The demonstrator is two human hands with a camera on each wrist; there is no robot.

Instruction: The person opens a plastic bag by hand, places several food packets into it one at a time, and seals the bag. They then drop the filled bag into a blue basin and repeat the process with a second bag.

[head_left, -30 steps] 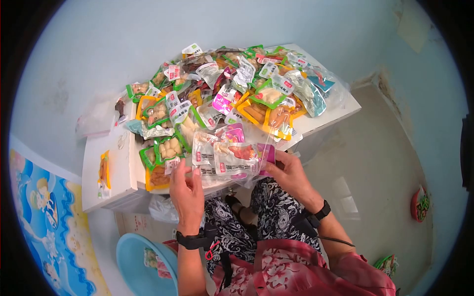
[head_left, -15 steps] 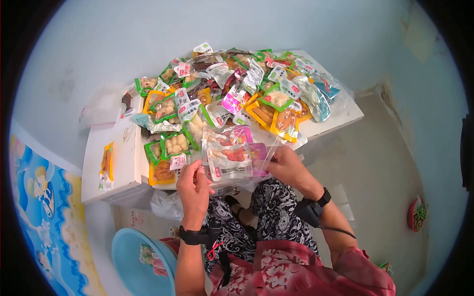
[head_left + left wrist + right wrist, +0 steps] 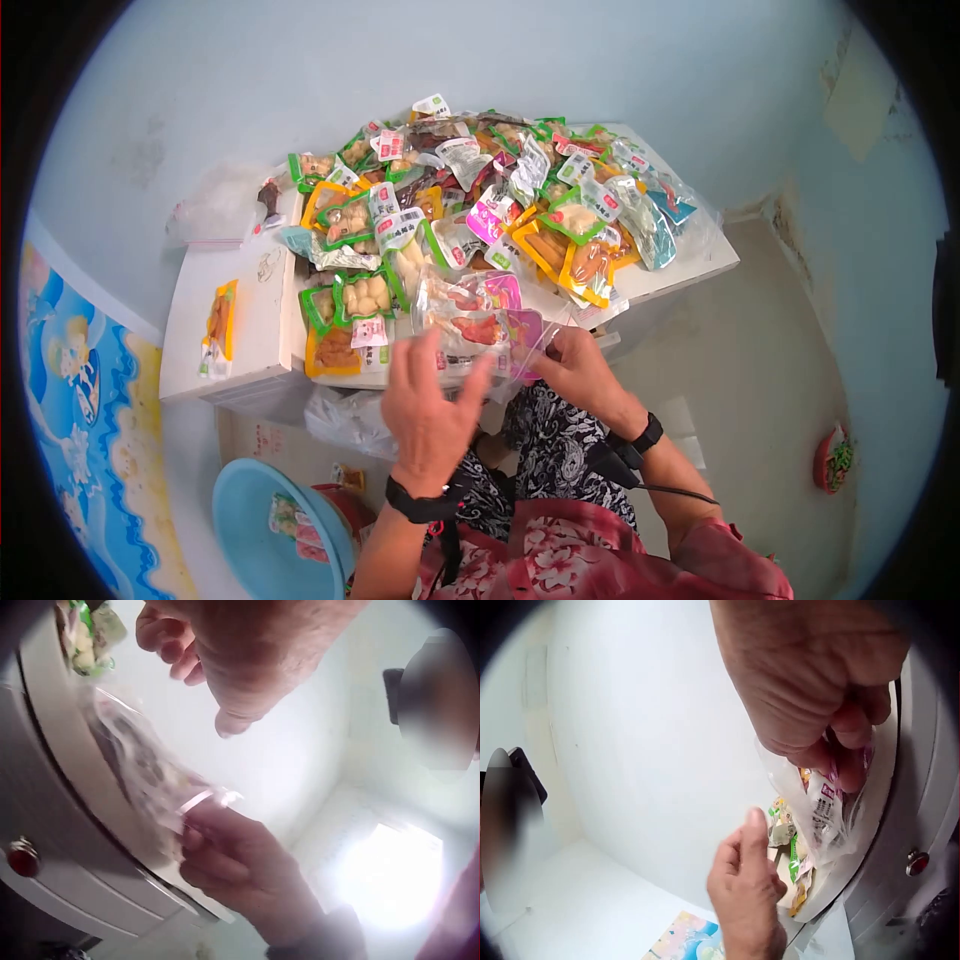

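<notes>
A clear plastic bag (image 3: 432,290) with pink-and-white food pouches (image 3: 478,328) in it lies at the table's front edge. My right hand (image 3: 582,372) grips the bag by its right end, thumb on top. In the right wrist view, the curled fingers of that hand pinch the bag and a pouch edge together. Blurred by motion, my left hand (image 3: 432,415) is raised just in front of the bag, its fingers spread and holding nothing. The left wrist view shows the left hand (image 3: 259,656) apart from the bag (image 3: 146,769).
A large heap of vacuum-sealed food packets (image 3: 400,185) covers much of the white table (image 3: 680,275). One yellow-edged packet (image 3: 219,325) lies alone at the left, near an empty-looking plastic bag (image 3: 215,210). A blue basin (image 3: 232,500) holding several packets stands below left.
My left hand has come off the bag's left side and moved toward me and rightward, fingers spreading. My right hand keeps its hold on the bag. The view has shifted slightly.
</notes>
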